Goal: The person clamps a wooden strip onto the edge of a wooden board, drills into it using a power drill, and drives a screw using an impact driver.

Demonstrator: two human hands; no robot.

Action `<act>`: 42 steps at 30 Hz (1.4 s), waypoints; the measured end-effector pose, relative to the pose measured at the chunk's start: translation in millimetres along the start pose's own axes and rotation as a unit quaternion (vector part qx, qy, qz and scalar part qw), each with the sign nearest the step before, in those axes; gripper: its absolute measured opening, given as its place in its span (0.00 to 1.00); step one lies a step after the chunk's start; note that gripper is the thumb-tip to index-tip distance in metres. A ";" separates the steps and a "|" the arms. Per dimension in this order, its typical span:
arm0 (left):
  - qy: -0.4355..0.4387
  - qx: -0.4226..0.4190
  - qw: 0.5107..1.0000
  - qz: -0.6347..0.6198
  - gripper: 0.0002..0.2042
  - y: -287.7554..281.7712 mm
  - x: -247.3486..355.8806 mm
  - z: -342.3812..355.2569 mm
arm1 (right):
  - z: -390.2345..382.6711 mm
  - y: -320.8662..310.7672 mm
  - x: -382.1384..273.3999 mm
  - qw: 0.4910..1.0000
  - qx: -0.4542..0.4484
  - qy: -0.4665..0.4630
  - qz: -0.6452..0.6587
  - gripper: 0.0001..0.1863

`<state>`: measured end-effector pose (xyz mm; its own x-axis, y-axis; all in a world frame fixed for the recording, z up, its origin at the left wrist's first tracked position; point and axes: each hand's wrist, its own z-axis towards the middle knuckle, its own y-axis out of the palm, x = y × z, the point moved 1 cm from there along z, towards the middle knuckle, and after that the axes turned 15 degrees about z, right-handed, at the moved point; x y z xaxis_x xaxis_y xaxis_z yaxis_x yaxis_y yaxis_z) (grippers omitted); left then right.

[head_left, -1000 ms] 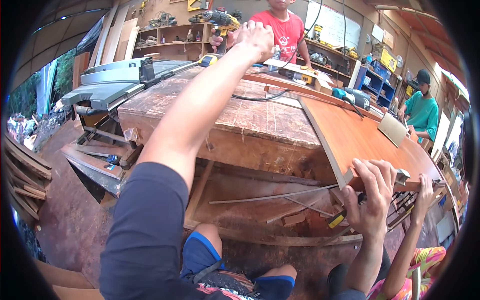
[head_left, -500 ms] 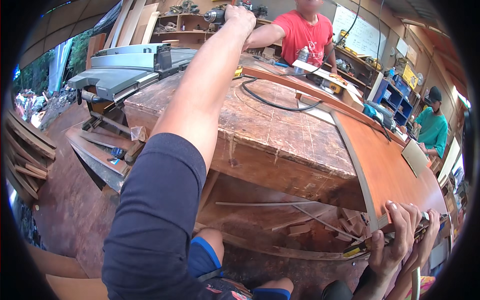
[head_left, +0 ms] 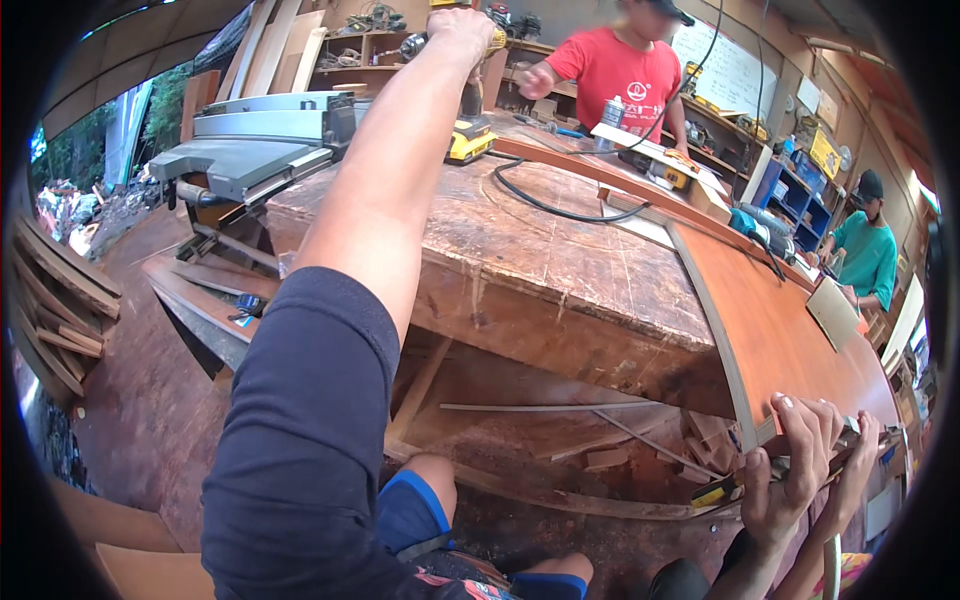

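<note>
High at the top, my left hand (head_left: 460, 32) grips a yellow-and-black cordless drill (head_left: 470, 138), held upright at the far side of the scarred wooden workbench (head_left: 560, 270). My right hand (head_left: 790, 470), at lower right, has its fingers curled over the front edge of an orange-brown veneered panel (head_left: 760, 320) lying on the bench's right part. Another person's hand (head_left: 855, 465) grips the same edge just to its right. A yellow-and-black tool (head_left: 712, 492) shows under that edge, partly hidden.
A table saw (head_left: 240, 150) stands at back left. A person in red (head_left: 625, 90) is across the bench; another in teal (head_left: 865, 255) works at right. Power tools (head_left: 750, 225), a black cable (head_left: 540, 200) and long strips lie on top. Offcuts (head_left: 605, 455) lie underneath; stacked boards (head_left: 60, 310) at left.
The red-shirted person's hand has left the drill and drawn back, leaving it in my left hand, now with its battery low near the bench top. The panel appears farther right and lower in view.
</note>
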<state>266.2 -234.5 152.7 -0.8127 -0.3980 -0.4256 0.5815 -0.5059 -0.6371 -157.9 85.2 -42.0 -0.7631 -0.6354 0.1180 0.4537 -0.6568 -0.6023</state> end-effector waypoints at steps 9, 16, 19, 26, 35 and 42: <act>-0.023 0.130 0.988 -0.079 0.44 -11.1 -54.5 -84.9 | 8.5 0.4 -4.5 1.000 0.011 -0.006 0.022 0.25; 0.054 0.144 0.988 0.025 0.43 -115.6 -118.7 -206.2 | 12.8 3.6 -17.2 0.999 0.028 0.000 0.019 0.32; 0.171 0.261 0.948 0.063 0.32 -149.7 -125.9 -259.5 | 11.3 -5.8 -57.1 0.985 0.135 -0.079 0.074 0.34; 0.344 0.280 0.891 -0.091 0.23 -168.6 -48.3 -376.7 | -12.6 94.4 -143.7 0.807 0.188 -0.023 0.560 0.44; 0.560 0.244 0.775 -0.159 0.16 -130.1 89.7 -435.5 | -119.2 208.0 -148.3 0.459 -0.014 0.155 0.875 0.30; 0.614 0.288 0.645 -0.351 0.19 -158.8 136.4 -431.9 | -194.8 190.5 -119.7 0.376 0.057 0.191 0.905 0.33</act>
<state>46.4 122.1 -81.7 -0.0951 0.8128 -0.5748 -0.3165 -0.5721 -0.7567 -69.8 115.3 -324.7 0.8425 0.0074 -0.5387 0.3883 0.6848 0.6167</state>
